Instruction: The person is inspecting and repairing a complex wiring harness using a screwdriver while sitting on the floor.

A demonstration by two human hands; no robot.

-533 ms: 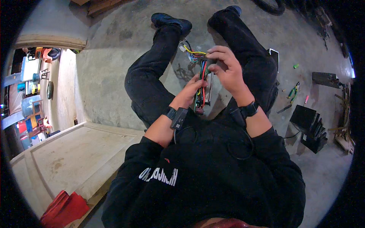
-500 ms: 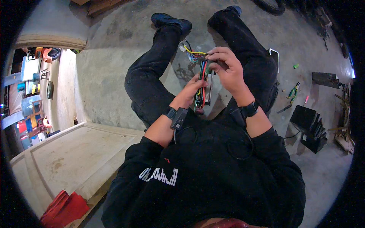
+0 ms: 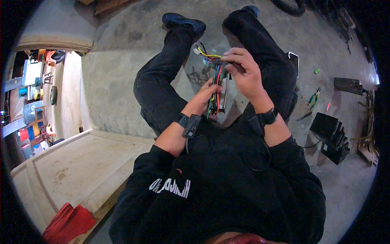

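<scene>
Between my legs I hold up a long, narrow circuit board (image 3: 211,106) with red, blue and yellow wires running along it. My left hand (image 3: 205,96) grips its side, thumb across the wires. At the board's far end, my right hand (image 3: 243,69) pinches at the bundle of wires (image 3: 212,56), where a yellow lead stands out and loose ends with pale connectors spread toward my left foot. What exactly sits between the right fingertips is too small to make out. A silvery metal edge (image 3: 226,94) shows just right of the board.
On the concrete floor to my right lie green-handled pliers (image 3: 313,99), a pink stick (image 3: 328,106), a small green piece (image 3: 317,71) and several black blocks (image 3: 327,129). A finned black metal part (image 3: 293,64) rests by my right knee. A pale wooden panel (image 3: 89,162) stands at left, with red cloth (image 3: 69,223).
My right hand has shifted very slightly to the right and down at the wires. The board and my left hand stay almost in place.
</scene>
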